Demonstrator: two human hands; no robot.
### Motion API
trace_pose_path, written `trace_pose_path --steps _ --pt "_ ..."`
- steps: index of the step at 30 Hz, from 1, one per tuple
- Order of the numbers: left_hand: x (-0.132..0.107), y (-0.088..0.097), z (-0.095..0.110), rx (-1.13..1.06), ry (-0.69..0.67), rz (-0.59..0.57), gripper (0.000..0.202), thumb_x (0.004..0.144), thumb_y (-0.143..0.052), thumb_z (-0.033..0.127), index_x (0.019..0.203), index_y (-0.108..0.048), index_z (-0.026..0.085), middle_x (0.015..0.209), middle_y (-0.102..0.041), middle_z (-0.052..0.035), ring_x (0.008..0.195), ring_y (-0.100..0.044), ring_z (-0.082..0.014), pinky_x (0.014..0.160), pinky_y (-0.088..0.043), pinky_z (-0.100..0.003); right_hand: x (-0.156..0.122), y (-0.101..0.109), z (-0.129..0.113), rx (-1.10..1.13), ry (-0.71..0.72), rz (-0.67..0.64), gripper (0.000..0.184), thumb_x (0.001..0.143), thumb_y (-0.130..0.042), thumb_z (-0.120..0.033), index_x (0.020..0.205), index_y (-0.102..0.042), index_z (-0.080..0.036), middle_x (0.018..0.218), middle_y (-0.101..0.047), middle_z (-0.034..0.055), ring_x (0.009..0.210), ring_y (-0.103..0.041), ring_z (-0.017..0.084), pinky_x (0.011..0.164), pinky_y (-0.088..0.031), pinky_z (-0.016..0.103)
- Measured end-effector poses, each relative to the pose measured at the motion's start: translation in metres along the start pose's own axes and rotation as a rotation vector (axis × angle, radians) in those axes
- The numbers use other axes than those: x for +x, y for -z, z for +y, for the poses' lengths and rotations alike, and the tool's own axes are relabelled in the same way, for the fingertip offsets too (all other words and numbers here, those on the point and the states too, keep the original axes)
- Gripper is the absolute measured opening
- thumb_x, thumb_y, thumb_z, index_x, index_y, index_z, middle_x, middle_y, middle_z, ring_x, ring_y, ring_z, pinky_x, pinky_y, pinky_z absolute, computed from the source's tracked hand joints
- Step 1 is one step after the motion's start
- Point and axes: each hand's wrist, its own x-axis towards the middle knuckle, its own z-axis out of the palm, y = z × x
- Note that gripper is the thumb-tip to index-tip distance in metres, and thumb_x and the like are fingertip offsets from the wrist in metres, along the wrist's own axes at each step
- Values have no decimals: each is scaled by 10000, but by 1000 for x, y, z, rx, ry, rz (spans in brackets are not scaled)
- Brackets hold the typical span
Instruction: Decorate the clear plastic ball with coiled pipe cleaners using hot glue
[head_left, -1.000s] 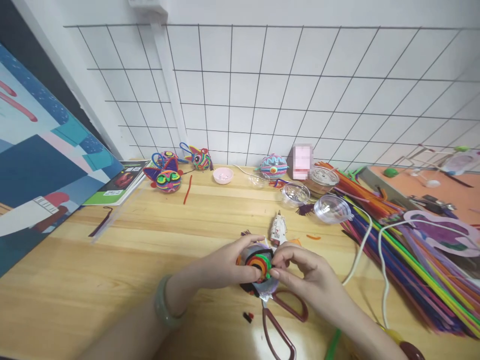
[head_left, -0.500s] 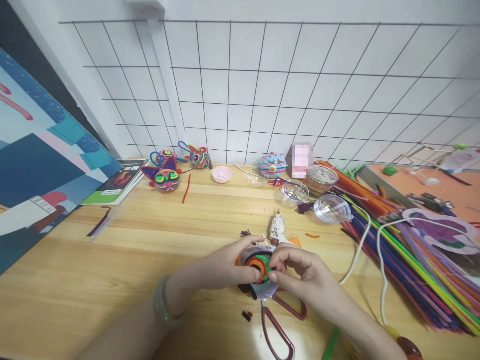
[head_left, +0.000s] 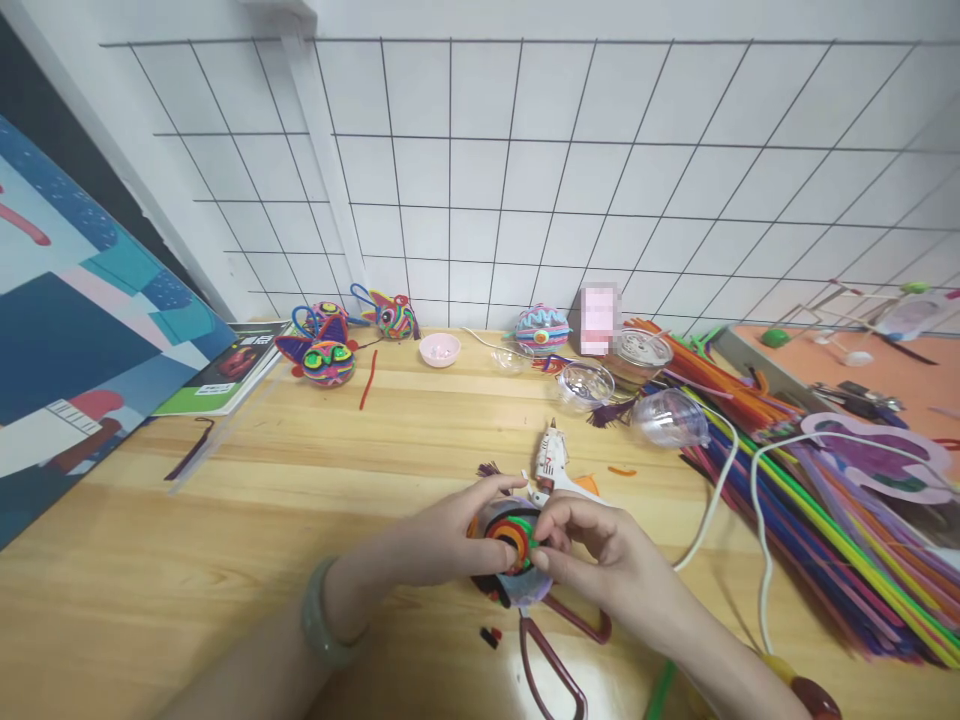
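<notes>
A round craft ball [head_left: 529, 590] rests on the table, wound with rings of coloured pipe cleaner in orange, red, black and green. My left hand [head_left: 457, 535] wraps around its left side, the thumb pressed onto the rings. At the right side, my right hand [head_left: 607, 550] pinches a green pipe cleaner [head_left: 534, 530] against the ball's rings; its fingertips hide part of it. Scissors [head_left: 559, 668] with dark red handles lie just below, their blades hidden under the ball. Behind my hands lies a white hot glue gun [head_left: 551, 455].
Long coloured pipe cleaners [head_left: 825, 540] are bundled at the right, crossed by a white cord [head_left: 757, 520]. Clear plastic cups [head_left: 670, 418] stand near them. A pink dish [head_left: 440, 349] and finished craft balls [head_left: 328, 363] line the back. Small cut pieces [head_left: 490, 637] lie near the scissors.
The whole view has shifted slightly. Both hands keep their hold on the ball, with my right fingertips moved only a little along the green ring.
</notes>
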Motion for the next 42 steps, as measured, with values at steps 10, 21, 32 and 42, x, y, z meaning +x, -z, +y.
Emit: trace_pose_path --steps 10,21,32,42 --pt "1 2 -3 -10 5 -21 711 786 -635 295 1408 -303 200 1204 -587 -120 1188 -489 -287 991 -371 -421 0 0 1 -11 10 8 115 714 -666 -282 693 -629 -175 605 -489 -32 596 -444 126 590 -388 249" --pt "1 0 0 -46 0 -44 712 791 -619 263 1410 -273 191 1190 -581 -113 1201 -474 -275 984 -373 -422 -1 -2 3 53 -27 0 109 711 -669 -272 702 -613 -178 618 -478 -31 612 -446 130 607 -396 254" --pt "2 2 2 8 2 -30 738 778 -619 276 1415 -263 165 1171 -592 -125 1215 -456 -292 995 -355 -435 -2 -3 4 36 -43 32 182 721 -645 -276 874 -627 -178 653 -451 -40 648 -447 140 638 -407 266" --pt "3 2 -1 -30 -16 -46 717 782 -607 247 1404 -262 154 1181 -578 -134 1238 -438 -288 999 -351 -435 -1 -3 3 40 -42 31 188 712 -646 -265 875 -643 -173 649 -445 -40 649 -444 140 638 -403 267"
